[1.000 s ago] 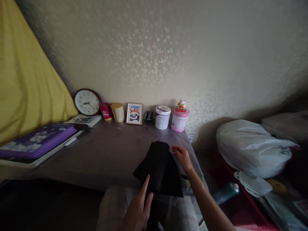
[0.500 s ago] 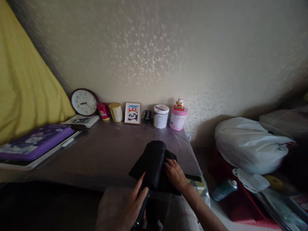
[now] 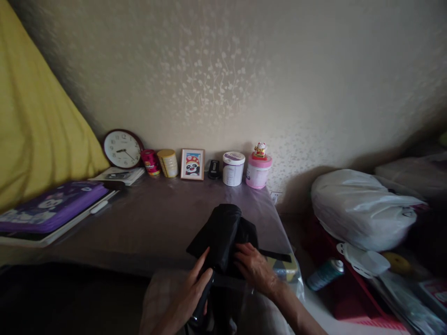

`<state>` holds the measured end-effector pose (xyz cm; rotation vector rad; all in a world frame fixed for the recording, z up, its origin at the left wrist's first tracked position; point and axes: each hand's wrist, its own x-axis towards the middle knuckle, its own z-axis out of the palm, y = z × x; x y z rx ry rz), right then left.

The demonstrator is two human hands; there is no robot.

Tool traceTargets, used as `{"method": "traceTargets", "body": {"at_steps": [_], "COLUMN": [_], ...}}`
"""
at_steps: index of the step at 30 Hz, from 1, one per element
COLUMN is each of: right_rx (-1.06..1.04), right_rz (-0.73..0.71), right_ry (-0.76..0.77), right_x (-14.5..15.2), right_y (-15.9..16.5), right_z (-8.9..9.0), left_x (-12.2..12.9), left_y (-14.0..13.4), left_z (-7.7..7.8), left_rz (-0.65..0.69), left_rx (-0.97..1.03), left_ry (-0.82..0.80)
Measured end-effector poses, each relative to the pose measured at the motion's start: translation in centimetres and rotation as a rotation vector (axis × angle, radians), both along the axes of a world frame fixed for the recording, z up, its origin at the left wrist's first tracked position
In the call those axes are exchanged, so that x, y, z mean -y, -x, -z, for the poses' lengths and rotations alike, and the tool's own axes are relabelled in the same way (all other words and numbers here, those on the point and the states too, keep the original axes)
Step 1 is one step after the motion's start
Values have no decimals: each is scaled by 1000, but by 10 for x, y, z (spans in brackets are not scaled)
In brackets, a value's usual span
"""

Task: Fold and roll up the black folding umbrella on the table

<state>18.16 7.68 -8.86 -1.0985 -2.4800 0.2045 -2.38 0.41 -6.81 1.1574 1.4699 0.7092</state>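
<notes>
Black cloth [image 3: 223, 230] could unfurl if the right hand [image 3: 256, 270] against it, grip unclear, slips while the left hand [image 3: 186, 291] holds the handle [image 3: 202, 303].

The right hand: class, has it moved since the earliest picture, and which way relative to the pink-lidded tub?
Yes. The right hand has moved toward the wearer, farther from the pink-lidded tub, and now touches the black umbrella.
</notes>
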Motion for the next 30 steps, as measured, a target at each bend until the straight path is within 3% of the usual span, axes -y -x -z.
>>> {"method": "traceTargets", "body": {"at_steps": [4, 8, 12, 13, 15, 17, 19, 22, 26, 30], "right_rx": [21, -52, -115, -179, -303, -289, -248, -286, -444, -392], "right_rz": [-162, -93, -223, -171, 93, 376, 556, 667, 710, 718], "right_ry": [101, 99, 291, 316, 275, 200, 184, 331, 568, 531], "right_x": [24, 32, 30, 26, 12, -7, -27, -50, -61, -69], "right_y": [3, 3, -1, -4, -15, -30, -45, -56, -51, -42], "right_z": [-5, -13, -21, -22, -21, -15, -5, 7, 12, 12], "left_x": [0, 1, 2, 2, 2, 1, -1, -2, 0, 4], "left_y": [1, -1, -3, -4, -3, -2, -2, -4, -8, -8], "left_z": [-9, -20, -22, -19, -9, 2, 12, 20, 19, 16], "left_rz": [9, 14, 16, 15, 25, 51, 75, 66, 37, 21], "left_rx": [91, 32, -9, 5, 42, 54, 52, 42, -23, -102], "left_ry": [27, 43, 25, 15, 0, -9, -35, -54, -38, -84]}}
